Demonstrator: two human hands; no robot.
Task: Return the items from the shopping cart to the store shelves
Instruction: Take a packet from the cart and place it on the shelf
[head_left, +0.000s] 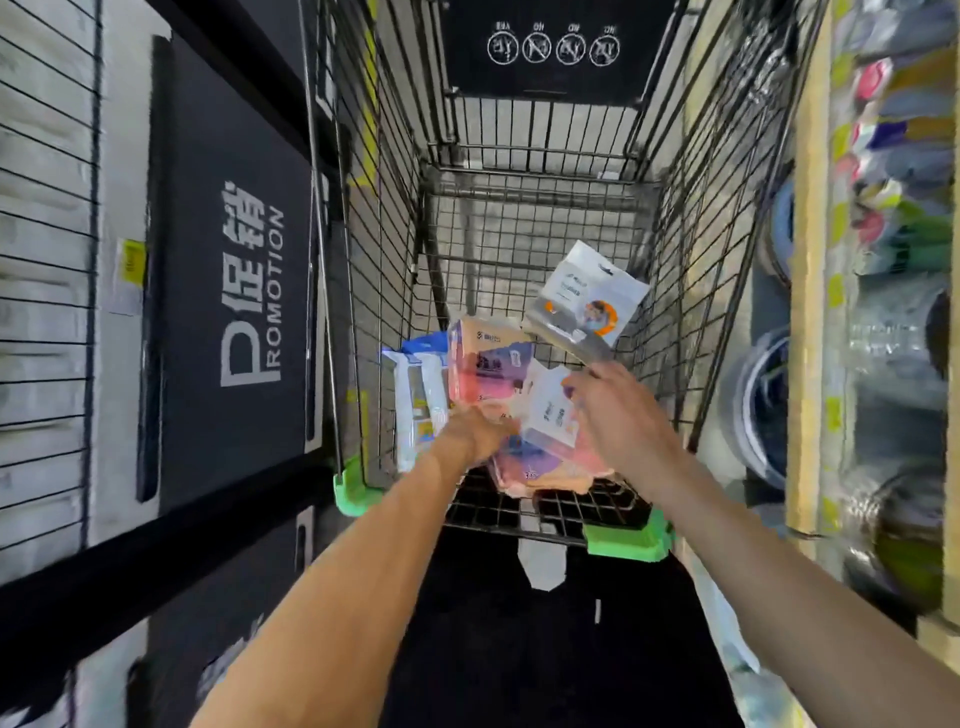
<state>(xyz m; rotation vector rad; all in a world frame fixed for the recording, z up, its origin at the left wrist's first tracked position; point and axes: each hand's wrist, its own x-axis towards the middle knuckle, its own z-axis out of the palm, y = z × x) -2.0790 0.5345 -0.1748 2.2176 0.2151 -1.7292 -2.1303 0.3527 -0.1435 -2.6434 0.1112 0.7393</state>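
Reaching into the shopping cart (519, 218), the right hand (618, 415) pinches a grey-white packet (587, 301) lifted above the pile; the left hand (478, 431) lies on the pink packs (488, 364), its fingers hidden, so their state is unclear. Judged next: carry the packet right, to the shelves (810, 312).

Grey-white packet (584, 301) tilted above pink packs (488, 364), wire cart (691, 218)
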